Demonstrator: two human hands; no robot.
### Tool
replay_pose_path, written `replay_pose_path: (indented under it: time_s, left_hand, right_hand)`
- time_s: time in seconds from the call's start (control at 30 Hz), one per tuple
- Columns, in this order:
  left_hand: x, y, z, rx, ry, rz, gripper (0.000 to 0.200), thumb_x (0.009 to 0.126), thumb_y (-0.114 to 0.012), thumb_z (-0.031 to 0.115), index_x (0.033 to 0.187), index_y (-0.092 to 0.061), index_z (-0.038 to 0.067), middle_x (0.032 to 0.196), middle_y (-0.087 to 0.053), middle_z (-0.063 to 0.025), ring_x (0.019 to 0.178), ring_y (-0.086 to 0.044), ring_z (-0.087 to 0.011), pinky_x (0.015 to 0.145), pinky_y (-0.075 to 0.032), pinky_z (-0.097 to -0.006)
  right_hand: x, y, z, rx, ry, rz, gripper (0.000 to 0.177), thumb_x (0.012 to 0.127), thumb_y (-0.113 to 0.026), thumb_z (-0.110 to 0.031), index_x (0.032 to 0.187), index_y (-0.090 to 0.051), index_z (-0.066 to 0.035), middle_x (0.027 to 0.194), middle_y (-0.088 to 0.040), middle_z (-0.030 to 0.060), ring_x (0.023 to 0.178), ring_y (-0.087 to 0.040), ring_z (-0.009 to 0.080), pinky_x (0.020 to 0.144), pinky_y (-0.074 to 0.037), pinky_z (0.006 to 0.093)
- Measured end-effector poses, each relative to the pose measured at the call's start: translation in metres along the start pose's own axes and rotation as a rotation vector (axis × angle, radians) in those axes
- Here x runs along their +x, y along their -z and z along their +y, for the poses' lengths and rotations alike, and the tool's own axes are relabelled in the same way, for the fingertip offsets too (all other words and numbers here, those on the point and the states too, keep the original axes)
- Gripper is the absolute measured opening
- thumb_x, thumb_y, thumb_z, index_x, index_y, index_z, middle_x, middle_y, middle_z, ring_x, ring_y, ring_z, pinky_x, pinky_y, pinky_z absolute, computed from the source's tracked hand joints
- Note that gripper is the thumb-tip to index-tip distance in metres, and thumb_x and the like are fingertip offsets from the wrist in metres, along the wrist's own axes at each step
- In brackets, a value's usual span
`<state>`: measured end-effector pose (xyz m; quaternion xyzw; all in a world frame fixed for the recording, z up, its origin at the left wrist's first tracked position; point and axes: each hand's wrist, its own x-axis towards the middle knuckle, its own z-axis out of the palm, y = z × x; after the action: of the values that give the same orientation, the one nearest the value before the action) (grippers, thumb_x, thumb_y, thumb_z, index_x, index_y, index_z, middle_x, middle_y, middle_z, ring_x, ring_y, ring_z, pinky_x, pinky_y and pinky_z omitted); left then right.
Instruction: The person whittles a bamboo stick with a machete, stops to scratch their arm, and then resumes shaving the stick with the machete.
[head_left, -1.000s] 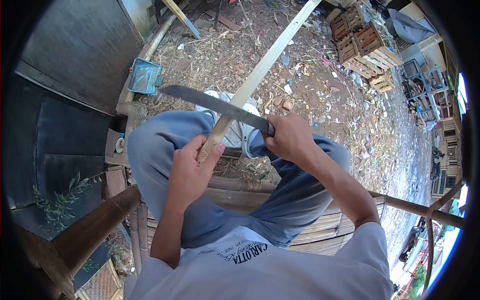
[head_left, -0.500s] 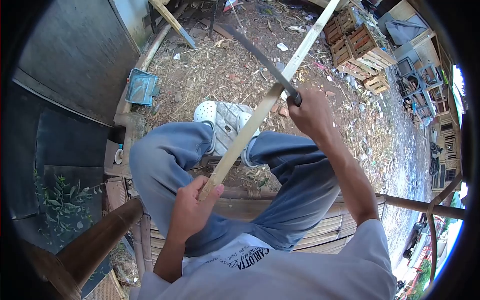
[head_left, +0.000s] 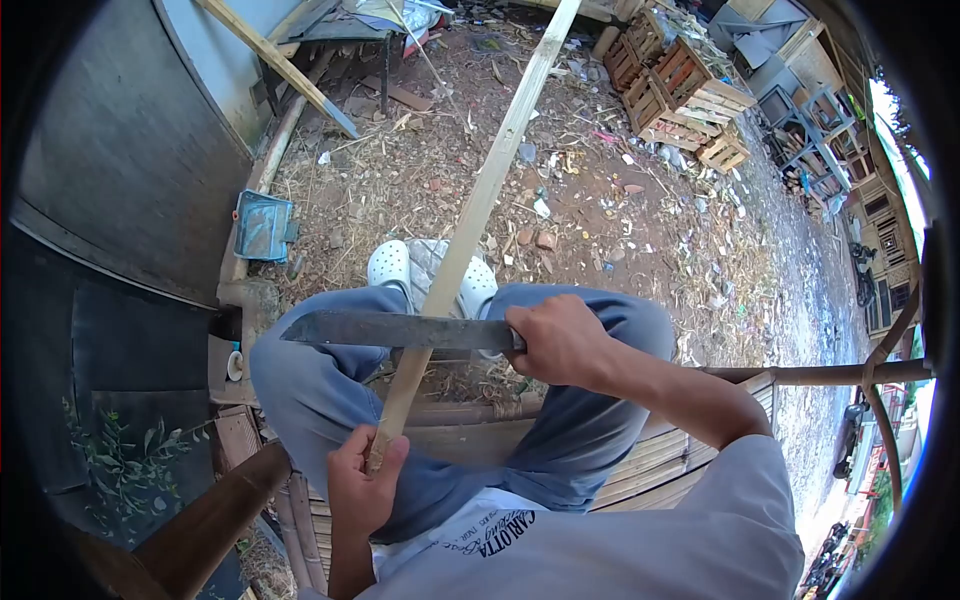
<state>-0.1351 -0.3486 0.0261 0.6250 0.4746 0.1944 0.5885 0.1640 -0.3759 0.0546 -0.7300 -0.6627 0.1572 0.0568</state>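
My left hand (head_left: 362, 482) is closed around the near end of a long, pale wooden strip (head_left: 480, 195), just in front of my lap. The strip slants up and away between my knees toward the top of the view. In my right hand (head_left: 560, 340) is the handle of a machete (head_left: 400, 331), fingers wrapped round it. Its broad dark blade lies crosswise over the strip, well above my left hand, with the tip pointing left over my left knee.
I sit on a bamboo slat bench (head_left: 640, 465), feet in white clogs (head_left: 389, 265). Left on the ground is a blue plastic basket (head_left: 264, 228). Wooden crates (head_left: 680, 95) are stacked at the upper right. A bamboo pole (head_left: 820, 374) runs along the right, and litter covers the dirt ground.
The machete has come back along the strip toward me, its blade turning from a steep slant to nearly level. My left hand still grips the strip's near end, slightly lower and further left.
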Motion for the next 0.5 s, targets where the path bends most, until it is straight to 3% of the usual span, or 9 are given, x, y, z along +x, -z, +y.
replay_pose_path:
  time_s: [0.03, 0.1, 0.17, 0.2, 0.3, 0.37, 0.5]
  left_hand:
    - [-0.002, 0.000, 0.002, 0.010, -0.006, 0.036, 0.026, 0.089, -0.068, 0.022, 0.078, -0.059, 0.000, 0.053, -0.046, 0.0029, 0.051, -0.037, -0.0012, 0.045, -0.028, -0.0237]
    - [-0.010, 0.003, 0.003, 0.026, -0.001, 0.076, 0.026, 0.089, -0.068, 0.022, 0.078, -0.059, 0.000, 0.053, -0.047, 0.0030, 0.050, -0.038, -0.0014, 0.044, -0.028, -0.0239]
    - [-0.013, 0.005, 0.004, 0.098, 0.001, 0.099, 0.024, 0.088, -0.068, 0.021, 0.079, -0.060, 0.000, 0.051, -0.048, 0.0009, 0.048, -0.041, -0.0032, 0.044, -0.029, -0.0250]
    - [-0.012, 0.006, 0.002, 0.101, -0.011, 0.107, 0.024, 0.088, -0.068, 0.021, 0.079, -0.060, 0.000, 0.051, -0.048, 0.0009, 0.048, -0.041, -0.0032, 0.044, -0.029, -0.0250]
    - [-0.017, -0.002, -0.001, 0.235, -0.077, 0.114, 0.024, 0.088, -0.068, 0.021, 0.079, -0.060, 0.000, 0.050, -0.048, -0.0020, 0.046, -0.043, -0.0061, 0.044, -0.031, -0.0263]
    - [-0.015, -0.006, 0.005, 0.368, -0.202, 0.194, 0.025, 0.087, -0.069, 0.022, 0.080, -0.061, 0.000, 0.049, -0.046, -0.0042, 0.044, -0.043, -0.0087, 0.044, -0.033, -0.0274]
    - [-0.023, 0.000, -0.006, 0.308, -0.133, 0.213, 0.027, 0.087, -0.070, 0.024, 0.080, -0.061, 0.000, 0.050, -0.048, -0.0038, 0.045, -0.043, -0.0090, 0.044, -0.033, -0.0275]
  right_hand:
    - [0.002, 0.005, -0.002, -0.060, 0.017, -0.020, 0.019, 0.074, -0.063, -0.021, 0.081, -0.064, -0.004, 0.066, -0.063, 0.0190, 0.064, -0.064, 0.0388, 0.063, -0.051, 0.0472]
    - [0.026, 0.026, 0.031, 0.106, -0.276, 0.189, 0.016, 0.075, -0.061, -0.021, 0.077, -0.064, -0.005, 0.065, -0.063, 0.0166, 0.062, -0.063, 0.0374, 0.060, -0.050, 0.0469]
    - [0.047, 0.051, 0.066, 0.058, -0.349, 0.368, 0.021, 0.077, -0.057, -0.017, 0.066, -0.060, 0.001, 0.054, -0.055, 0.0203, 0.048, -0.055, 0.0371, 0.050, -0.044, 0.0434]
    - [0.049, 0.050, 0.066, 0.009, -0.289, 0.382, 0.024, 0.079, -0.056, -0.017, 0.065, -0.059, 0.002, 0.053, -0.053, 0.0218, 0.047, -0.053, 0.0368, 0.050, -0.043, 0.0446]
    - [0.020, 0.015, 0.009, -0.046, -0.056, 0.055, 0.018, 0.073, -0.063, -0.021, 0.078, -0.066, -0.004, 0.065, -0.064, 0.0190, 0.064, -0.064, 0.0383, 0.067, -0.053, 0.0466]
    - [0.009, 0.012, -0.014, -0.100, 0.015, -0.127, 0.019, 0.071, -0.064, -0.020, 0.082, -0.067, -0.005, 0.068, -0.065, 0.0192, 0.068, -0.065, 0.0378, 0.070, -0.052, 0.0468]
    - [0.051, 0.042, 0.078, -0.065, -0.388, 0.218, 0.018, 0.076, -0.060, -0.019, 0.076, -0.067, -0.002, 0.066, -0.063, 0.0200, 0.066, -0.064, 0.0357, 0.065, -0.051, 0.0467]
